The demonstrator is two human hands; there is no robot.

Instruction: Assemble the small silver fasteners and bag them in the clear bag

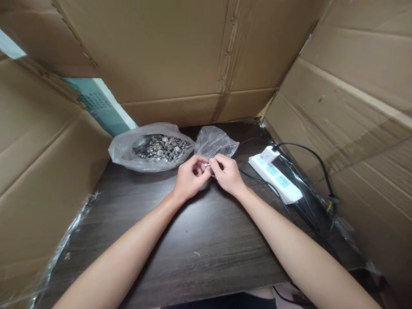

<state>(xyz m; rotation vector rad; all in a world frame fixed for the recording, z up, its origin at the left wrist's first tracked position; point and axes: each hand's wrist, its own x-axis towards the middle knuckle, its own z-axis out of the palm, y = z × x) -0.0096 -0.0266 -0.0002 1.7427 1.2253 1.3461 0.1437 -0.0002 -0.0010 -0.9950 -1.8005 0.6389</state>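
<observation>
My left hand [189, 177] and my right hand [226, 173] meet above the middle of the dark wooden table [199, 244]. Both are pinched on one small metal part [207, 165] held between their fingertips. Just behind the left hand lies an open clear plastic bag [128, 150] holding several small metal screw-like parts [162, 148]. A second, crumpled clear bag [215, 139] lies behind the right hand and looks nearly empty.
Cardboard sheets [180, 56] wall the table at the back, left and right. A white power strip [275, 178] with a plugged-in white adapter [268, 154] and black cables [317, 163] lies to the right. Loose plastic film [61, 253] hangs along the left edge.
</observation>
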